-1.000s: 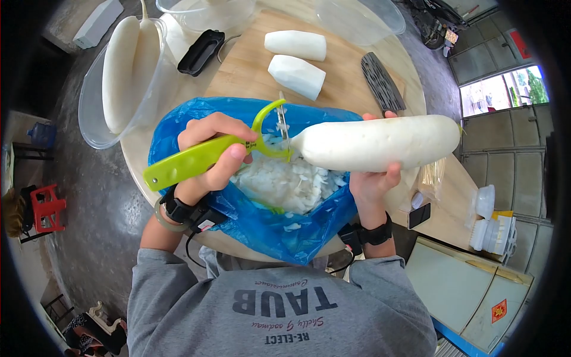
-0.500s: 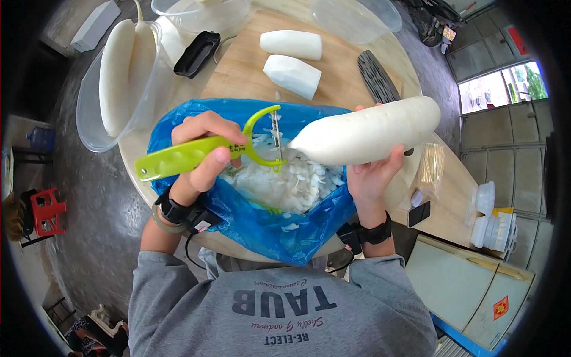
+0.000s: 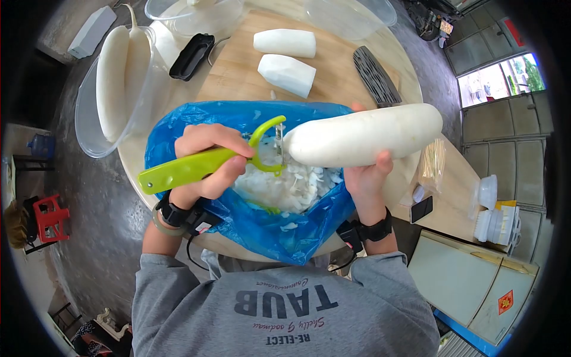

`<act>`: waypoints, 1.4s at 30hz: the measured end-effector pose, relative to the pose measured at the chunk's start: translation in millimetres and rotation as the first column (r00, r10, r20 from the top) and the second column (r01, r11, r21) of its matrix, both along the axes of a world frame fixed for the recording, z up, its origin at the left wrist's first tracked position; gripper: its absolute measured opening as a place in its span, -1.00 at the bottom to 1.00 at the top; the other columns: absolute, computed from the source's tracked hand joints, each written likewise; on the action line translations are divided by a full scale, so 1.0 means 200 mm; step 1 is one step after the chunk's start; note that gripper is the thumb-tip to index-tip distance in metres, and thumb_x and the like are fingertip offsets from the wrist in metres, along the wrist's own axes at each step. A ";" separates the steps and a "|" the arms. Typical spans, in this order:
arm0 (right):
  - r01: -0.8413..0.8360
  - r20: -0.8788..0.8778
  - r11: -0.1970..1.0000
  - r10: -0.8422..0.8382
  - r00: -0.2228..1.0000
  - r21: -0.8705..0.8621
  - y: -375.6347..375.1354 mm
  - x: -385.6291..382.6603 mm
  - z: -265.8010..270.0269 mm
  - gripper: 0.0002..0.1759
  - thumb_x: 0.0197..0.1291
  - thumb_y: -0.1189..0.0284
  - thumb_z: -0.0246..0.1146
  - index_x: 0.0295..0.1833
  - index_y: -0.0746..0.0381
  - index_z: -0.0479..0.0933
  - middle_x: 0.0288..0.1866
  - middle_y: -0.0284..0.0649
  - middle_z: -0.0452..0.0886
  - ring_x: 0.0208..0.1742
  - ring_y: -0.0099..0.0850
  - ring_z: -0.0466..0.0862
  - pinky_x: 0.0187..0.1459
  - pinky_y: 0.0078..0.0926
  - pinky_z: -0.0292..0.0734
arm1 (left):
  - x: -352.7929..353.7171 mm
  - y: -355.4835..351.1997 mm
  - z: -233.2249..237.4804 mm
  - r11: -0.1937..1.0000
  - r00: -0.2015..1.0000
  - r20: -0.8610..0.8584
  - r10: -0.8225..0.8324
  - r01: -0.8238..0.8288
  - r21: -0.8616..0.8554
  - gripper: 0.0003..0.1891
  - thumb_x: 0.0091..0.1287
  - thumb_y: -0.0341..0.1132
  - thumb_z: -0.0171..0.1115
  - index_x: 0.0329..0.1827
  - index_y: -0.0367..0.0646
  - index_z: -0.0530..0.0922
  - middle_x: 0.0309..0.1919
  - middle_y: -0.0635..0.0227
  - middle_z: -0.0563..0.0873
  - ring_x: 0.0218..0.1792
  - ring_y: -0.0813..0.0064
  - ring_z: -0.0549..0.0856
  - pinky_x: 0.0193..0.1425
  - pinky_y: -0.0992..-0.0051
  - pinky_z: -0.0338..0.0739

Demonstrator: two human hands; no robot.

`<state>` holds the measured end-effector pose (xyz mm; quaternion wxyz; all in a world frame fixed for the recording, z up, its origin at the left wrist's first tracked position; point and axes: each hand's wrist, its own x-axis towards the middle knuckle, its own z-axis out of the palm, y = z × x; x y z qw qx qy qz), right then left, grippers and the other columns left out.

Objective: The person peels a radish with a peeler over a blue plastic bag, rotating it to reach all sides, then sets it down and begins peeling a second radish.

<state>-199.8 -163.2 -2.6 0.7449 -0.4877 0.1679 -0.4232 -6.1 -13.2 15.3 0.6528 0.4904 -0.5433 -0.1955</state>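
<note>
My left hand is closed round the handle of a green peeler, its blade upright right at the near tip of a white radish. My right hand grips that radish from below, holding it nearly level, its far end pointing right. Beneath both hands lies a blue plastic bag, its mouth spread wide. White peelings fill the bag, with a few green bits among them.
Two peeled radish pieces lie on a wooden cutting board, beside a dark patterned knife handle or sheath. Whole radishes stand in a clear tub at left. A black tray, a phone and skewers are nearby.
The peeler has shifted slightly right and its blade has come to the radish's tip. The radish has levelled and rolled a little in my right hand.
</note>
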 end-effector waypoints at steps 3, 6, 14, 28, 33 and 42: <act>-0.049 0.075 0.995 0.042 0.996 0.093 0.00 0.01 0.03 -0.12 -0.16 0.01 0.37 0.23 0.14 0.14 0.18 -0.08 0.33 0.14 -0.42 0.40 0.07 -0.46 0.43 | -0.02 -0.01 0.01 1.000 1.000 -0.010 -0.024 0.024 -0.010 -0.87 -0.18 -0.47 0.16 -0.50 -0.21 0.57 -0.65 0.29 0.60 -0.67 0.47 0.57 -0.55 0.60 0.43; -0.086 0.079 0.988 0.076 0.994 0.132 0.01 0.00 0.02 -0.12 -0.15 0.04 0.37 0.24 0.16 0.13 0.19 -0.08 0.33 0.17 -0.39 0.38 0.11 -0.43 0.40 | -0.03 -0.01 0.03 0.997 0.997 0.007 -0.074 0.074 -0.009 -0.87 -0.19 -0.51 0.13 -0.51 -0.21 0.57 -0.67 0.28 0.59 -0.68 0.47 0.56 -0.57 0.61 0.41; 0.032 0.173 0.994 -0.049 0.984 0.102 -0.03 -0.01 0.01 -0.12 -0.13 0.07 0.33 0.24 0.27 0.14 0.17 -0.10 0.34 0.17 -0.34 0.40 0.13 -0.43 0.37 | -0.03 -0.05 0.02 0.994 0.941 0.321 0.108 -0.112 -0.004 -0.93 -0.09 -0.54 0.12 -0.51 -0.23 0.50 -0.74 0.32 0.50 -0.75 0.51 0.48 -0.64 0.63 0.31; 0.013 0.088 0.992 -0.024 0.996 0.127 -0.03 -0.01 0.00 -0.15 -0.12 0.00 0.29 0.22 0.23 0.18 0.15 -0.13 0.37 0.15 -0.36 0.41 0.11 -0.43 0.35 | -0.04 -0.08 -0.01 0.976 0.927 0.363 -0.094 0.158 -0.152 -0.90 -0.10 -0.54 0.17 -0.48 -0.22 0.52 -0.74 0.32 0.50 -0.72 0.44 0.49 -0.64 0.56 0.34; 0.145 0.160 0.984 -0.160 0.974 0.102 -0.04 0.01 0.00 -0.18 -0.14 0.03 0.29 0.19 0.24 0.20 0.14 -0.17 0.36 0.16 -0.29 0.41 0.15 -0.29 0.32 | -0.04 -0.07 0.02 0.983 0.915 0.363 0.178 -0.182 -0.022 -0.89 -0.12 -0.56 0.14 -0.49 -0.20 0.53 -0.73 0.33 0.53 -0.73 0.51 0.51 -0.64 0.60 0.34; 0.105 0.167 0.990 -0.121 0.979 0.099 -0.04 -0.01 -0.01 -0.12 -0.11 -0.05 0.22 0.25 0.23 0.13 0.16 -0.17 0.33 0.22 -0.23 0.34 0.16 -0.21 0.32 | -0.01 -0.02 0.02 0.996 0.996 0.077 0.050 -0.056 0.065 -0.90 -0.13 -0.52 0.13 -0.51 -0.18 0.55 -0.69 0.35 0.60 -0.69 0.57 0.57 -0.59 0.67 0.37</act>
